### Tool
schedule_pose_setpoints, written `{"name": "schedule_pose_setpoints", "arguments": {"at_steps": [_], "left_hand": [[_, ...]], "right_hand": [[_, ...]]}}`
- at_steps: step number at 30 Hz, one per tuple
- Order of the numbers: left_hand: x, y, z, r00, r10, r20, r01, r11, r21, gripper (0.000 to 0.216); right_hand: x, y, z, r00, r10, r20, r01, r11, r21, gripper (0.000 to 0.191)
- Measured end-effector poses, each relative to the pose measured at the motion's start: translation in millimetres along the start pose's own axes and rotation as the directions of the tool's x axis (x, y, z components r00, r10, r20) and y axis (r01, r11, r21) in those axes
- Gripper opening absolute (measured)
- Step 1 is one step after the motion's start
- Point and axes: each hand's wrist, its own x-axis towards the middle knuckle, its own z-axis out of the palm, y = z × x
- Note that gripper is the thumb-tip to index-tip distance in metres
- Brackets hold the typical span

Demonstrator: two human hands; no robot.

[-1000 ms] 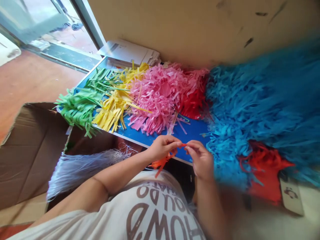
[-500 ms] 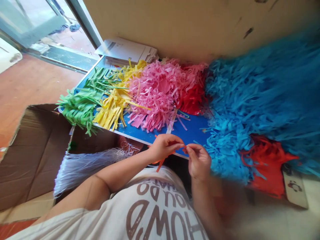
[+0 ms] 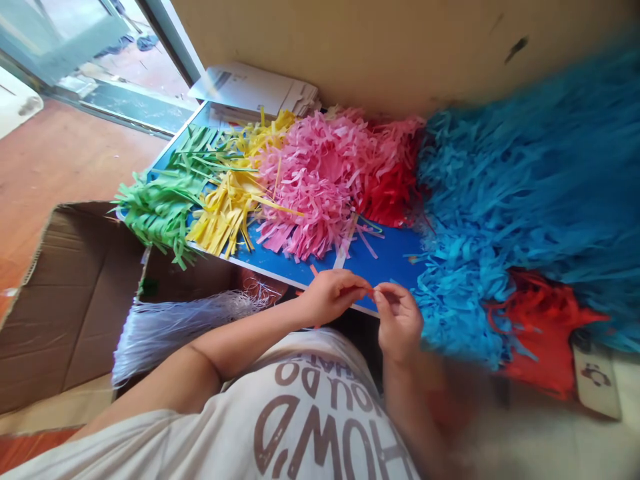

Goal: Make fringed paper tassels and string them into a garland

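My left hand (image 3: pixel 334 297) is closed over a red-orange fringed strip (image 3: pixel 371 292), most of it hidden by the fingers. A thin end of the strip sticks out above the wrist. Thumb and fingertips of my right hand (image 3: pixel 400 321) pinch the same strip, almost touching the left fingertips. Both hands are just in front of the blue table's (image 3: pixel 390 257) near edge. Beyond them lie fringed bundles in pink (image 3: pixel 320 180), yellow (image 3: pixel 225 213), green (image 3: pixel 165 207) and red (image 3: pixel 393 197). A large blue fringed heap (image 3: pixel 500 193) spreads to the right.
A red-orange fringed piece (image 3: pixel 543 340) lies at the right, beside a phone-like flat object (image 3: pixel 597 377). An open cardboard box (image 3: pixel 75 300) stands at the left, near a bundle of whitish strands (image 3: pixel 175 333). Stacked papers (image 3: pixel 260 90) sit at the table's back, against the wall.
Both hands stay nearly in place, still pinching the strip. The orange tail that hung below my left hand is now mostly out of sight. The view has shifted slightly.
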Motion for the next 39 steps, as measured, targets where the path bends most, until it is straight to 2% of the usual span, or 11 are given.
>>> {"name": "schedule_pose_setpoints", "arguments": {"at_steps": [4, 8, 13, 15, 17, 22, 25, 27, 30, 34, 39], "left_hand": [[-5.5, 2.7, -0.6, 0.997, -0.07, 0.034, 0.072, 0.997, -0.039, 0.012], [-6.0, -0.6, -1.0, 0.999, -0.027, 0.045, 0.031, 0.996, -0.085, 0.012], [-3.1, -4.9, -6.5, 0.982, 0.167, 0.083, -0.175, 0.979, 0.102, 0.025], [-4.3, -5.2, -8.6, 0.964, 0.246, 0.098, -0.256, 0.961, 0.108, 0.026], [-7.1, -4.6, -10.4, 0.954, 0.283, 0.093, -0.29, 0.954, 0.071, 0.02], [-14.5, -1.5, -12.0, 0.961, 0.274, 0.032, -0.274, 0.962, 0.004, 0.014], [-17.8, 0.3, -6.8, 0.96, 0.275, -0.05, -0.279, 0.957, -0.081, 0.015], [-20.2, 1.3, -1.6, 0.955, 0.278, -0.103, -0.289, 0.952, -0.104, 0.014], [-24.2, 1.4, 5.2, 0.939, 0.309, -0.152, -0.321, 0.945, -0.059, 0.012], [-27.2, -1.2, 10.5, 0.924, 0.348, -0.157, -0.347, 0.937, 0.036, 0.014], [-25.8, -4.2, 11.4, 0.906, 0.393, -0.155, -0.383, 0.919, 0.091, 0.017]], "right_hand": [[-2.9, 1.9, 0.2, 1.0, -0.021, 0.017, 0.022, 0.999, -0.031, 0.021], [-3.8, 1.8, -3.0, 0.998, -0.015, 0.059, 0.014, 0.999, 0.029, 0.019], [-4.7, -1.6, -10.1, 0.989, -0.103, 0.101, 0.118, 0.982, -0.149, 0.012], [-6.5, -2.7, -11.7, 0.981, -0.129, 0.142, 0.151, 0.976, -0.154, 0.011], [-9.1, -3.1, -12.8, 0.98, -0.124, 0.157, 0.141, 0.985, -0.102, 0.012], [-19.1, -1.1, -14.4, 0.994, -0.07, 0.083, 0.071, 0.997, -0.01, 0.014], [-25.9, -0.2, -14.7, 0.994, -0.001, 0.109, -0.007, 0.998, 0.068, 0.022], [-28.8, -1.9, -14.9, 0.996, -0.012, 0.092, 0.012, 1.0, -0.001, 0.02], [-30.9, -8.1, -14.7, 0.991, -0.125, 0.04, 0.13, 0.975, -0.18, 0.016], [-32.5, -18.5, -12.6, 0.974, -0.224, 0.022, 0.219, 0.922, -0.319, 0.017], [-33.6, -27.1, -11.9, 0.939, -0.337, 0.06, 0.332, 0.851, -0.407, 0.016]]}}
